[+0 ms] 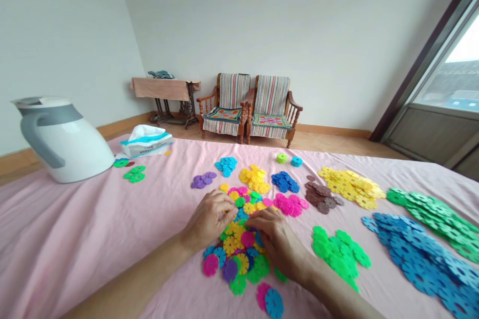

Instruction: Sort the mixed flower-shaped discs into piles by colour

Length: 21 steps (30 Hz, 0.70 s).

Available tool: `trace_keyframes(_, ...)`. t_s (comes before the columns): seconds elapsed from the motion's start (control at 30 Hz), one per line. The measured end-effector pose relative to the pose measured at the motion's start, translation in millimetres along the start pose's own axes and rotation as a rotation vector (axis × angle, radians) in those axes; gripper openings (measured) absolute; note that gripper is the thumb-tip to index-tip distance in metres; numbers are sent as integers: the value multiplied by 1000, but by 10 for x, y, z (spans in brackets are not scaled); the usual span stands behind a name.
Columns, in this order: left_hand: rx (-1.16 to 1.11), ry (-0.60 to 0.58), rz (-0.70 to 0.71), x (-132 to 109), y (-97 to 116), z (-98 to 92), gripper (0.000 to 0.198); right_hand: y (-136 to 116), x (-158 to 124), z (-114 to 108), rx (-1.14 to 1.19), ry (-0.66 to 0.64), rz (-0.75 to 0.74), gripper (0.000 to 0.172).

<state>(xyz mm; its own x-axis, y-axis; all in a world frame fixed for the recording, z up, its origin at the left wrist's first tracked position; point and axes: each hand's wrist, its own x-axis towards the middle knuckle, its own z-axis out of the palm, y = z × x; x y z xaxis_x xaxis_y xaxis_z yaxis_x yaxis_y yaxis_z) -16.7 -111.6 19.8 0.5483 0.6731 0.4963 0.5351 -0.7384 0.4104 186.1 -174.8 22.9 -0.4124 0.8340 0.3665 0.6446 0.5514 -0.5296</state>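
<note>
The left hand [211,217] and right hand [279,239] curl over a mixed pile of flower pieces [229,245] — low in the middle of the frame. They are apart, but I cannot tell if they pinch any. A blue heap [421,251] lies lower right.

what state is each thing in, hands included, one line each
left hand, fingers curled, at mixed discs
right hand, fingers bent, at mixed discs
mixed discs, loosely heaped
brown discs, piled, overlapping
jug, upright
tissue box, open, tissue out
tablecloth, wrinkled
armchairs, draped
</note>
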Motion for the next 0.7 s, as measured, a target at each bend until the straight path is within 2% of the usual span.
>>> trace_keyframes(0.1,45,67,-76,0,-73,14,26,37,4,-10,38,63,19,38)
trace_keyframes(0.2,56,95,-92,1,-97,11,25,89,11,-35,28,122,87,39)
trace_keyframes(0.37,11,37,-7,0,-46,8,24,62,1,-28,11,38,30,37)
trace_keyframes(0.47,61,46,-37,0,-57,15,23,22,-6,-8,-12,-10,12,33)
trace_keyframes(0.57,89,59,-77,0,-84,11,22,21,-3,-9,-21,25,50,32)
trace_keyframes(0.7,52,22,-3,-11,-48,11,21,56,9,-19,-67,60,59,41)
